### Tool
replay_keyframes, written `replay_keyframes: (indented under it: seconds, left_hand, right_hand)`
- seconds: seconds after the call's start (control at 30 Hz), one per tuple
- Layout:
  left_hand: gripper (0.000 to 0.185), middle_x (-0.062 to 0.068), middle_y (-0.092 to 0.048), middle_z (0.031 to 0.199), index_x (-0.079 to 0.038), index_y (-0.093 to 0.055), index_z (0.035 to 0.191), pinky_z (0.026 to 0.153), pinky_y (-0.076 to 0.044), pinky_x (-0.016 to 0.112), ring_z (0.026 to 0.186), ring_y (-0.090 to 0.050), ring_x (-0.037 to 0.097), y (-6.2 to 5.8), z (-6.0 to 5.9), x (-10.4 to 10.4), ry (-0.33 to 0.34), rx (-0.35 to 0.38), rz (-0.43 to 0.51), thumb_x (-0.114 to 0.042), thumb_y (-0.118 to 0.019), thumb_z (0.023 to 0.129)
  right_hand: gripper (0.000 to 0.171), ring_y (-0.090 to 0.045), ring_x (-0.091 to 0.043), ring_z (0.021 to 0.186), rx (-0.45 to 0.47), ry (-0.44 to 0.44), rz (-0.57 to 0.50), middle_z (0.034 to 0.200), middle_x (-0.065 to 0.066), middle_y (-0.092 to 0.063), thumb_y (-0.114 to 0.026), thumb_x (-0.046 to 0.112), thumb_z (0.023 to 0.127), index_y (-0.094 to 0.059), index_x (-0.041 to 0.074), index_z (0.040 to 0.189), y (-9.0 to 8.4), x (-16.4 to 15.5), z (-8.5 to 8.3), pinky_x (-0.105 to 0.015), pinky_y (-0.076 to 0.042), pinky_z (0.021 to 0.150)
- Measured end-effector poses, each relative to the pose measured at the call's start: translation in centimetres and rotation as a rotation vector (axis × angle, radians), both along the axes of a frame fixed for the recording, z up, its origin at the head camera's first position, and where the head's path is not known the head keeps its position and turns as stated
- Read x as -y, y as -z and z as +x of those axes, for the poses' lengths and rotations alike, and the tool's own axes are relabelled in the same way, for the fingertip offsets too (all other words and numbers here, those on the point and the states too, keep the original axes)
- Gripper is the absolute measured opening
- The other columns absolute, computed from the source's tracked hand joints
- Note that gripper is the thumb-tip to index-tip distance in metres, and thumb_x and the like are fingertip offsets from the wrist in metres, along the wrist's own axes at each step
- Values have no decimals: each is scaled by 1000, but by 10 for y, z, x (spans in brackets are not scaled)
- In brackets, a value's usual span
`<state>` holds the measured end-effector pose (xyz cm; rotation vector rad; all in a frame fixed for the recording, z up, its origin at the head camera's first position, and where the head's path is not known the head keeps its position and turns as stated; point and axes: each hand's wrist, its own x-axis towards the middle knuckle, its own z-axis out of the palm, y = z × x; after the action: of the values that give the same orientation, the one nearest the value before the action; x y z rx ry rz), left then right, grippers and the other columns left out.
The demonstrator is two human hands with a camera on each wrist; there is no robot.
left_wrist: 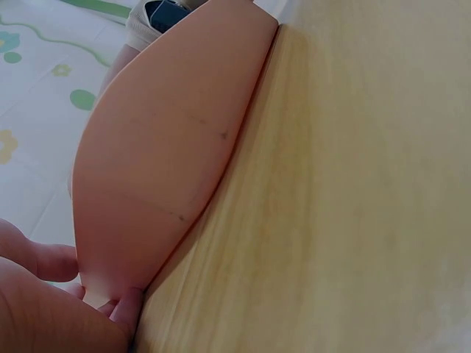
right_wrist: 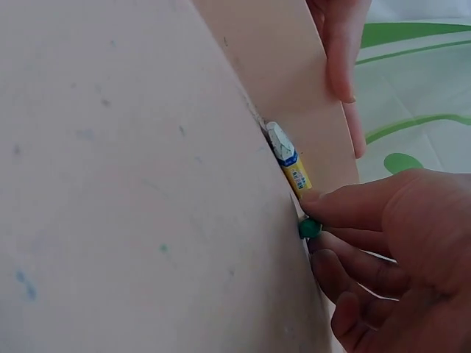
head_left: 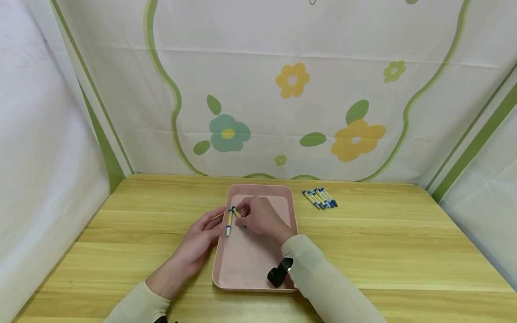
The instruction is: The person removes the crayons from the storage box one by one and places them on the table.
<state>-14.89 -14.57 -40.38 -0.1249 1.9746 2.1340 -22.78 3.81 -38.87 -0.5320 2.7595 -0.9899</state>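
A shallow pink tray (head_left: 242, 276) lies on the wooden table. My left hand (head_left: 195, 244) rests at its left side, fingers stretched out and touching the outer wall, as the left wrist view shows too. Over the tray, my right hand (head_left: 260, 217) pinches a crayon with a green tip (right_wrist: 310, 228) between thumb and fingers, close to the left inner wall. A white-tipped crayon (head_left: 229, 222) in a yellow wrapper lies along that same wall, just beside the pinched one. The fingers hide part of the green crayon.
Several crayons (head_left: 320, 198) lie side by side on the table (head_left: 383, 242), right of the tray's far end. A white cloth (head_left: 258, 98) with printed flowers hangs behind the table, and white cloth also stands at both sides. Small colored marks dot the tray floor.
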Motion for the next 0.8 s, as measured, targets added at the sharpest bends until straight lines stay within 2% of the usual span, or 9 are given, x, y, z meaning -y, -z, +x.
replay_keyframes:
  seconds: [0.23, 0.43, 0.8]
  left_hand:
    - [55, 17, -41, 169, -12, -41, 162, 112, -48, 34, 152, -44, 32, -1, 0, 0, -2, -1, 0, -10, -54, 109]
    - [55, 18, -41, 169, -11, -41, 162, 115, -46, 37, 152, -44, 32, -1, 0, -1, -5, -7, 4, -10, -54, 109]
    - [55, 18, -41, 169, -10, -41, 162, 116, -46, 38, 153, -43, 33, -1, 1, -2, -5, -10, 9, -11, -55, 109]
  right_hand:
    - [23, -61, -12, 79, -16, 25, 10, 91, 2, -73, -82, 14, 91, -80, 11, 113, 0, 0, 0, -25, -51, 72]
    - [19, -61, -11, 79, -67, 54, -9, 92, 1, -77, -76, 9, 91, -84, 11, 108, 0, -2, 0, -24, -51, 69]
    - [17, -63, -14, 84, -105, 131, -158, 97, 1, -78, -75, 14, 97, -84, 15, 111, -4, -5, -1, -26, -53, 71]
